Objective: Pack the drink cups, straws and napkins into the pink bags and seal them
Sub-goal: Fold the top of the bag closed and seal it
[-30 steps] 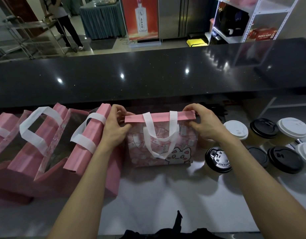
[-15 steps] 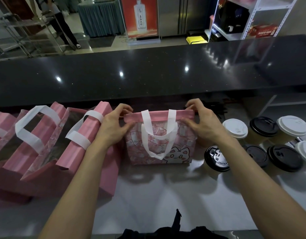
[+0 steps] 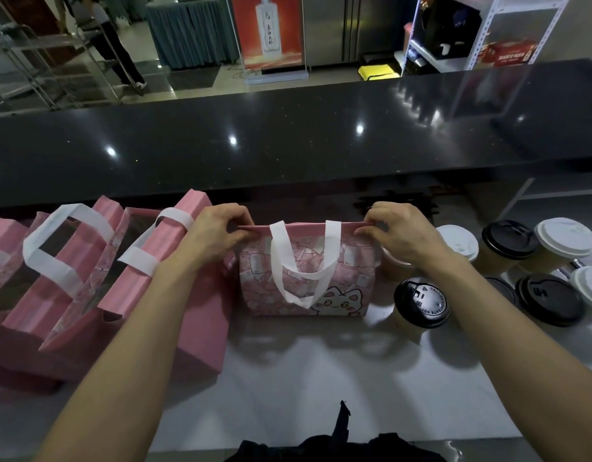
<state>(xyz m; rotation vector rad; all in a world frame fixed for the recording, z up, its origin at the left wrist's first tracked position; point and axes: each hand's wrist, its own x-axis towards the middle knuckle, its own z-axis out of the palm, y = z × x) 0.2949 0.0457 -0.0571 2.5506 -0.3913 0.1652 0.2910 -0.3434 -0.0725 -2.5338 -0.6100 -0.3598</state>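
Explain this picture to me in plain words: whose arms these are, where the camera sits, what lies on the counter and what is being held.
No machine is at work here: these are a person's two bare arms, filmed by a wide-angle camera worn on that person's head, looking forward and down. The left hand and the right hand each pinch one end of the folded top edge of a small pink cat-print bag with white handles, which stands on the pale counter. Each grip is closed on that edge. To its left stand several larger plain pink bags with white handles. To its right stand paper drink cups, some with black lids, some with white lids. Behind runs a raised black glossy countertop.
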